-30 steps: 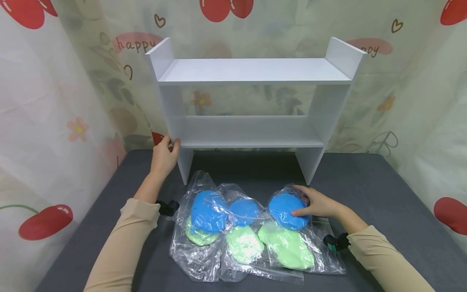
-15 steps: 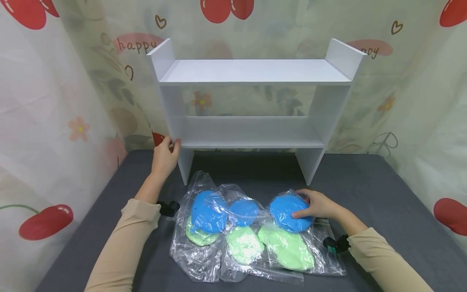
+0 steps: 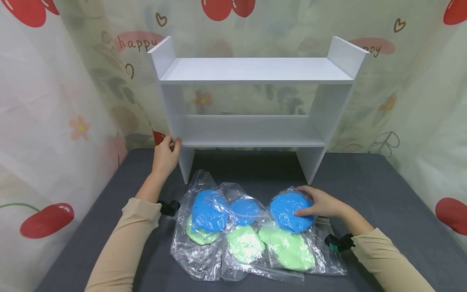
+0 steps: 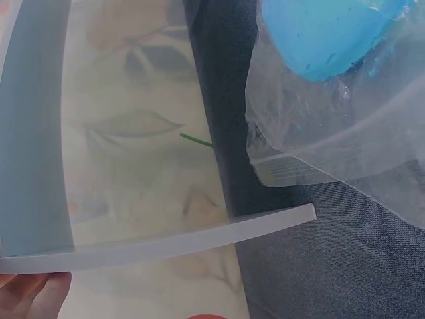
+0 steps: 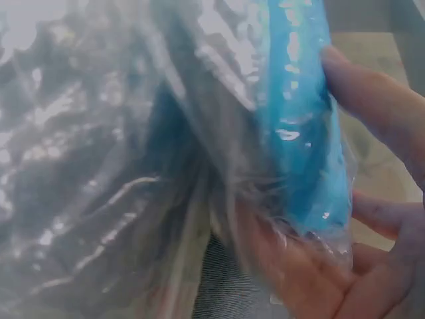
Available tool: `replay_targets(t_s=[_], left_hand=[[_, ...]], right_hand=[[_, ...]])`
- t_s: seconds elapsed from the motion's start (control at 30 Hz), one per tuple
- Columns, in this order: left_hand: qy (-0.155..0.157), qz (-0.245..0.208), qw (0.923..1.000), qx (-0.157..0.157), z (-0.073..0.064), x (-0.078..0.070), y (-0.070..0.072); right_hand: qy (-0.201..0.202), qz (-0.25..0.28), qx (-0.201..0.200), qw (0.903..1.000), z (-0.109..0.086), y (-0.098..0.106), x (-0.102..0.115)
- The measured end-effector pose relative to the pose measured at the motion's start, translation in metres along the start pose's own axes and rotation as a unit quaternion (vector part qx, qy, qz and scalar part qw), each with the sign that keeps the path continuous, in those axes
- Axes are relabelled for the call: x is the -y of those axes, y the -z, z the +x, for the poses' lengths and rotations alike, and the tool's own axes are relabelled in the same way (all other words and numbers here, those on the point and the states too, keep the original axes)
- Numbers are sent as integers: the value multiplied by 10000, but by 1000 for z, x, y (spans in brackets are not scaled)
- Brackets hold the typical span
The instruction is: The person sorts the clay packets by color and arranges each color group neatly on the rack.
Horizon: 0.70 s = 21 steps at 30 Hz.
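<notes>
My right hand [image 3: 321, 202] grips a round blue lump [image 3: 290, 212], soft-looking like clay, in a clear plastic bag. Its thumb lies on the lump's upper face and its fingers reach round the far edge. In the right wrist view the blue lump [image 5: 305, 126] stands edge-on between thumb and fingers, under crinkled film. My left hand [image 3: 165, 160] touches the outer face of the white shelf's [image 3: 251, 142] left side panel. Its fingertips meet the panel [image 4: 172, 246] from outside in the left wrist view; most of that hand is out of that view.
Clear bags with other blue lumps [image 3: 209, 211] and green lumps [image 3: 245, 244] overlap on the dark grey table [image 3: 365, 178], in front of the shelf. A patterned curtain [image 3: 255, 24] hangs behind and at both sides.
The blue lump in my right hand has shifted slightly to the right and its face shows rounder. My left hand stays at the side panel.
</notes>
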<state>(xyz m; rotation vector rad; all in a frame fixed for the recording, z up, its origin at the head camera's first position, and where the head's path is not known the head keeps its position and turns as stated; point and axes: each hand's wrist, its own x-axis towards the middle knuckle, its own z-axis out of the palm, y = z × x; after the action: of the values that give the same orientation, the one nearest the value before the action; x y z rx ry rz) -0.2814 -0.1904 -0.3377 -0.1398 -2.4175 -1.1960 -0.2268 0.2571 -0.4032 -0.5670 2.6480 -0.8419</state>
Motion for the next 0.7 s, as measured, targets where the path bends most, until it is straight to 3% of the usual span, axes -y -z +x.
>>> replay_targets(t_s=[0.17, 0.7], left_hand=[[-12, -5, 10000, -1, 0, 0, 0], [-37, -26, 10000, -77, -1, -1, -1]], right_hand=[[261, 302, 88, 9992, -2, 6, -1], [554, 1304, 135, 9898, -7, 17, 8]])
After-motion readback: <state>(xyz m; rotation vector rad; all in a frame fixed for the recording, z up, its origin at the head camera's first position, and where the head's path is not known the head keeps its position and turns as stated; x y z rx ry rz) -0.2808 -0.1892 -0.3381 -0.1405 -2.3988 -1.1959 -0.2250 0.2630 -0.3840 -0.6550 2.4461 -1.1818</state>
